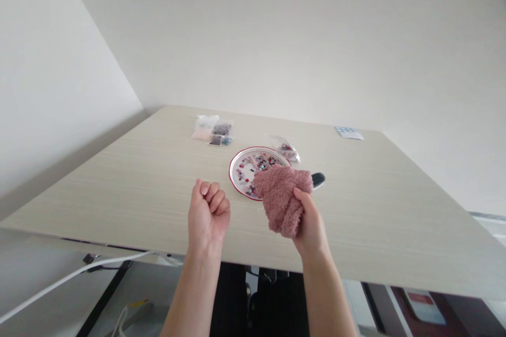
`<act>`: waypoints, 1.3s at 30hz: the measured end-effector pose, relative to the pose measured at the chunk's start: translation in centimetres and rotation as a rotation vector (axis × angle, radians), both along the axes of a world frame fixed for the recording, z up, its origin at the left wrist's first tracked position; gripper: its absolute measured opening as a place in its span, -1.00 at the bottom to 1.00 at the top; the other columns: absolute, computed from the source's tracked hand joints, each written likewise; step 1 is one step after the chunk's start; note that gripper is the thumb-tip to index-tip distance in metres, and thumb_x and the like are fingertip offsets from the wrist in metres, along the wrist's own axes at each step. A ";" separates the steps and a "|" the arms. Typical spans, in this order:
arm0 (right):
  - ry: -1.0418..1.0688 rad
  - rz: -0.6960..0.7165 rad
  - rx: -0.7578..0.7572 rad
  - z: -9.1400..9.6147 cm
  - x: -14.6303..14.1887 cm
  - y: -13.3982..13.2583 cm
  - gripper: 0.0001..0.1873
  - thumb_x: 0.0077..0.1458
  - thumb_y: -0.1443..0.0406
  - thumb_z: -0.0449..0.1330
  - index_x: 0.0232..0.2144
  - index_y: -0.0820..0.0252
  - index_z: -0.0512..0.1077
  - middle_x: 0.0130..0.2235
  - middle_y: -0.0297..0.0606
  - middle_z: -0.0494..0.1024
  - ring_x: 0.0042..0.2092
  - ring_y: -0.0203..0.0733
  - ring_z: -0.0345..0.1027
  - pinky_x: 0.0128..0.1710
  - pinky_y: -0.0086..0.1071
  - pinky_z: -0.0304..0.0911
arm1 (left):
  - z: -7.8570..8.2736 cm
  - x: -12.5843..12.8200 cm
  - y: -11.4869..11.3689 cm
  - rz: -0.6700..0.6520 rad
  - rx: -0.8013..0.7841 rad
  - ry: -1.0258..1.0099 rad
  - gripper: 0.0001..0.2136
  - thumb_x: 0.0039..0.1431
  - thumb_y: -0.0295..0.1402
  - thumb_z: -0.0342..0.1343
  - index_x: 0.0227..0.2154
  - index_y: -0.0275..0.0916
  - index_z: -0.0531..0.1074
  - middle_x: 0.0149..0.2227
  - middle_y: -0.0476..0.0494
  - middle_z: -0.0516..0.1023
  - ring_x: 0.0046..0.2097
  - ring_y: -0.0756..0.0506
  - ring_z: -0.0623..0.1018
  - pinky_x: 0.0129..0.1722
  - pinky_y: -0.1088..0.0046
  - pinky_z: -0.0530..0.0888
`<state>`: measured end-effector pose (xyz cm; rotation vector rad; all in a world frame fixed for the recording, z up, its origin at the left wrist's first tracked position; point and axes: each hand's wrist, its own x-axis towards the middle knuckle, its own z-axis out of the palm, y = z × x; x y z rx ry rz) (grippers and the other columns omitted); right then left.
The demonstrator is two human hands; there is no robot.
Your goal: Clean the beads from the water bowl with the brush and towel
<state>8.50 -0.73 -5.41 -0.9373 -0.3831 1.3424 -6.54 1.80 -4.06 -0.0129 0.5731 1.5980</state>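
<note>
My right hand (312, 224) grips a fluffy dusty-pink cloth (282, 205), bunched up, with the thumb pressed on top. The cloth is in front of the right part of a white plate with a red rim (233, 181), hiding some of it. Many small beads (256, 160) in red, pink, black and grey are scattered on the plate. To the left, my left hand (209, 216) is held palm up in a closed fist, above the near part of the table; nothing shows between its fingers. A dark, ribbed thing with a pale edge (318, 179) peeks out beside the cloth.
Behind the plate lies a clear bag of beads (286, 150). Further back left are several small clear packets (213, 130) with pink, dark and bluish contents. A blue-and-white packet (348, 133) lies near the back right of the pale wooden table (138, 184). A white cable (79, 276) runs under the front edge.
</note>
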 end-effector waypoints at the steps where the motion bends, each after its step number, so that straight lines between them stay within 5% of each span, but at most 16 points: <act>1: -0.029 0.048 -0.026 -0.1 -0.3 -0.2 -0.76 -0.18 0.22 0.19 -0.40 0.23 0.41 -0.46 -0.35 0.54 -0.35 -0.17 0.42 -0.30 -0.33 0.32 | 0.3 -0.2 -0.1 0.009 0.009 0.016 -0.69 0.19 -0.41 -0.17 -0.68 -0.24 0.02 -0.74 0.16 -0.04 -0.78 0.16 -0.02 -0.83 0.62 -0.11; 4: -0.165 0.185 -0.071 -0.8 -1.1 -1.0 -0.72 -0.17 0.21 0.17 -0.34 0.22 0.39 -0.39 -0.34 0.53 -0.24 -0.12 0.40 -0.21 -0.31 0.28 | 0.6 -0.7 -0.4 0.044 0.024 0.059 -0.69 0.18 -0.40 -0.16 -0.67 -0.24 0.02 -0.73 0.17 -0.03 -0.77 0.16 0.00 -0.82 0.63 -0.08; 8: -0.712 0.240 0.016 -2.9 -1.9 -2.5 -0.65 -0.12 0.34 0.06 -0.19 0.20 0.34 -0.24 -0.27 0.49 -0.08 -0.14 0.31 -0.12 -0.34 0.20 | 0.2 -1.6 -0.7 0.100 0.024 0.090 -0.72 0.17 -0.40 -0.13 -0.65 -0.24 0.04 -0.72 0.17 0.00 -0.76 0.17 0.02 -0.81 0.66 -0.05; 13: -1.487 0.256 0.086 -5.1 -2.4 -4.9 -0.78 -0.13 0.45 -0.03 -0.38 0.18 0.31 -0.37 -0.24 0.41 -0.29 -0.14 0.31 -0.31 -0.33 0.21 | -0.9 -1.9 -0.6 0.077 0.001 0.080 -0.74 0.15 -0.43 -0.13 -0.64 -0.24 0.05 -0.71 0.17 0.02 -0.76 0.17 0.05 -0.81 0.67 -0.04; 16: -1.732 0.177 0.078 -5.5 -1.7 -5.0 -0.86 -0.08 0.43 -0.03 -0.43 0.18 0.27 -0.38 -0.24 0.36 -0.30 -0.13 0.29 -0.31 -0.31 0.21 | -1.5 -1.3 -0.5 0.027 -0.037 0.045 -0.74 0.17 -0.43 -0.14 -0.64 -0.24 0.06 -0.71 0.17 0.01 -0.76 0.18 0.05 -0.81 0.66 -0.04; 23: -1.705 -0.021 -0.041 -5.0 2.4 -2.3 -0.41 -0.01 0.14 0.07 0.07 0.17 0.07 -0.17 -0.17 0.34 -0.30 -0.13 0.32 -0.40 -0.29 0.26 | -1.9 0.2 0.1 -0.139 -0.176 -0.186 -0.74 0.20 -0.55 -0.27 -0.56 -0.32 0.18 -0.62 0.06 0.20 -0.62 0.19 0.29 -0.68 0.79 0.22; 27: -1.577 -0.156 0.156 -3.6 4.8 0.7 -0.54 0.01 0.19 0.08 -0.01 0.13 0.19 -0.15 -0.19 0.30 -0.34 -0.24 0.28 -0.31 -0.29 0.27 | -1.1 1.4 1.2 -0.215 -0.253 -0.142 -0.82 0.19 -0.52 -0.20 -0.48 -0.35 0.23 -0.47 -0.11 0.34 -0.45 0.08 0.42 -0.54 0.63 0.40; 33: -1.507 -0.275 0.349 -2.4 6.7 6.5 -0.75 0.07 0.28 0.02 -0.20 0.09 0.42 -0.07 -0.16 0.27 -0.20 -0.20 0.27 -0.25 -0.28 0.27 | 0.6 4.1 3.6 -0.248 -0.223 -0.041 -0.87 0.17 -0.50 -0.17 -0.45 -0.34 0.24 -0.41 -0.14 0.33 -0.44 0.06 0.40 -0.55 0.59 0.39; 39: -1.735 -0.321 0.510 -2.5 5.8 9.5 -0.69 0.06 0.36 0.00 -0.16 0.09 0.41 0.01 -0.15 0.26 -0.16 -0.18 0.23 -0.11 -0.21 0.21 | 2.4 6.8 6.8 -0.293 -0.212 -0.012 -0.87 0.14 -0.49 -0.19 -0.45 -0.31 0.23 -0.42 -0.14 0.31 -0.42 0.02 0.39 -0.54 0.54 0.39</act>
